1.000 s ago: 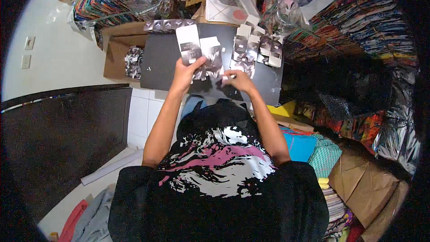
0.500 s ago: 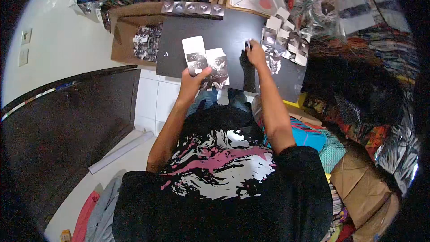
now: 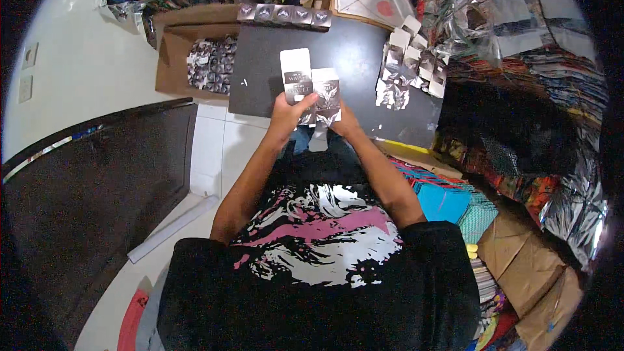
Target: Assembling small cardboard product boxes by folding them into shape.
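Note:
In front of my body, over the near edge of the dark table [image 3: 260,68], I hold a flat, unfolded small carton [image 3: 327,94], black and silver with white flaps. My left hand [image 3: 283,117] grips it at its left side, thumb across the front. At the carton's lower right edge is my right hand [image 3: 348,120]; its fingers lie mostly behind the card, and what they pinch there is hidden. On the table's right side lies a pile of similar flattened cartons [image 3: 416,58].
A cardboard box [image 3: 170,58] of folded small boxes [image 3: 211,65] stands left of the table. A row of small boxes [image 3: 284,14] lines the far edge. Stacked packaging [image 3: 552,84] crowds the right. A white tube [image 3: 172,229] rests on the floor at left.
My right hand has come from the table beside the carton pile, where it pinched something small, back to the carton's right edge. My left hand and the carton have shifted slightly right.

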Motion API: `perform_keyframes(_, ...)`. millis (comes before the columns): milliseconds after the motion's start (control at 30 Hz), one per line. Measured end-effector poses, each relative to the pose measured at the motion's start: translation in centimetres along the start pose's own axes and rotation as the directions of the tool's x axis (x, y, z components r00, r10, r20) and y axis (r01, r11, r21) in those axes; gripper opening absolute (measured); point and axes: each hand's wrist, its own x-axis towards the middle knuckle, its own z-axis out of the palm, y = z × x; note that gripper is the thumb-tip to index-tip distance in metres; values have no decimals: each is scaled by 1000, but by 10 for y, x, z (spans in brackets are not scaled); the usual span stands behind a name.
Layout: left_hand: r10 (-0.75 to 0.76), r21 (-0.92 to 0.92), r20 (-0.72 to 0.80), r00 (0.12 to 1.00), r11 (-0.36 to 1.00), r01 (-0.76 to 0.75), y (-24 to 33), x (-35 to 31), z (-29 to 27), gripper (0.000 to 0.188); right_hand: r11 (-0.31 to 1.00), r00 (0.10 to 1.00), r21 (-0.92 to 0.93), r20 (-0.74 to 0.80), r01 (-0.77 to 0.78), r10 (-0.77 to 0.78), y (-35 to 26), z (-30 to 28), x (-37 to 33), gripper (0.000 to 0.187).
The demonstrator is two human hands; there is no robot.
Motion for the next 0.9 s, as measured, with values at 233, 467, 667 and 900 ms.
perform_keyframes(233,8,55,182,983,998,-19,3,14,3,26,975,977,210,-212,74,-29,0,-22,25,44)
perform_keyframes(467,-12,54,136,991,999,4,4,18,-16,31,998,969,65,-247,1,15,-27,6,-20,29)
perform_keyframes(667,-3,52,242,970,999,-10,14,21,-10,35,935,982,-306,9,-178,190,24,39,-41,22)
perform_keyframes(900,-11,165,253,967,986,-32,12,36,-19,43,962,963,-25,3,-270,270,-20,-25,-39,30)
